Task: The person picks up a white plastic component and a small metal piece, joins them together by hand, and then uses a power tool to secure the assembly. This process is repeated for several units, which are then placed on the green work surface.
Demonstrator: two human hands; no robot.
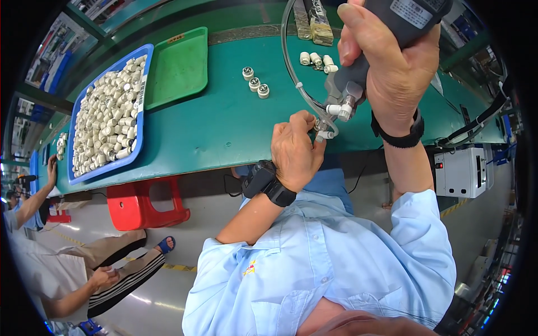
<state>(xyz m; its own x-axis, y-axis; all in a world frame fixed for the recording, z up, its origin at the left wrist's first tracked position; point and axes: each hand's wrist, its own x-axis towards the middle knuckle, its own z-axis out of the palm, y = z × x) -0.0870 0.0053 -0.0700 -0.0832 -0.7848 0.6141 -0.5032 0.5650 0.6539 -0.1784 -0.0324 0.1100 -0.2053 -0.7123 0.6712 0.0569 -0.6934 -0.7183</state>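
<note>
My right hand (395, 78) is wrapped round the grip of a dark grey handheld power tool (350, 73) with a pale label on its body. A clear hose (286, 47) loops down to white fittings (339, 110) at the tool's lower end. Right beside that tip, the fingers of my left hand (294, 148) are curled and pinched together; what they hold is hidden. Three small white cylindrical parts with metal-pinned tops (255, 84) stand on the green table (218, 134) beyond my left hand. Several more white cylindrical parts (316, 59) lie left of the tool.
At the left, a blue tray (144, 84) is heaped with white parts, beside a green tray (188, 73). Taped bars (320, 28) lie at the back. Below the table are a red stool (126, 207) and a white box-shaped machine (460, 172). Other people sit at far left.
</note>
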